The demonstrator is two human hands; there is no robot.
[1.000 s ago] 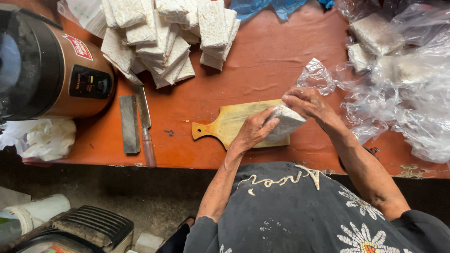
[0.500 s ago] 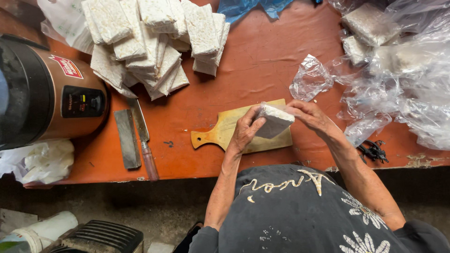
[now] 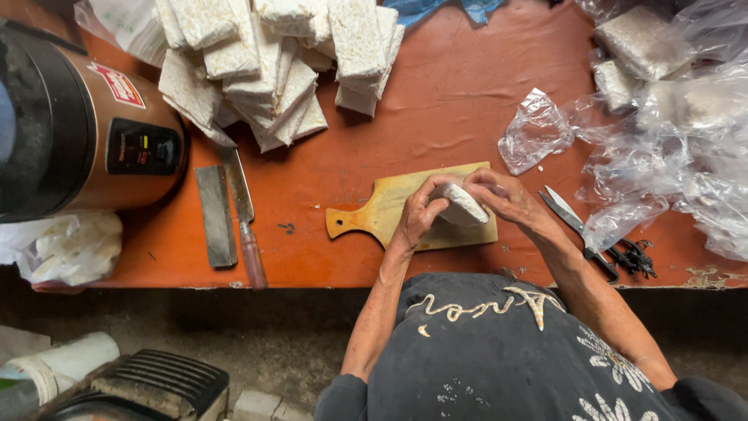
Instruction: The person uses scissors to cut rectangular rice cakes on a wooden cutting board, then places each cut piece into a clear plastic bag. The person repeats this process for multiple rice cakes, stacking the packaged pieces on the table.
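Gripping white block over cutting board: left hand fingers curled on block's end, right hand fingers wrapped on top; scissors near.

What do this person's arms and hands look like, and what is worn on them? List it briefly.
Both arms are bare from above the elbow down; no gloves, rings, watch or bracelets show on the left hand or the right hand. The arms are lean, with veins and tendons showing. The only clothing is a black short-sleeved shirt with cream lettering and white flower prints.
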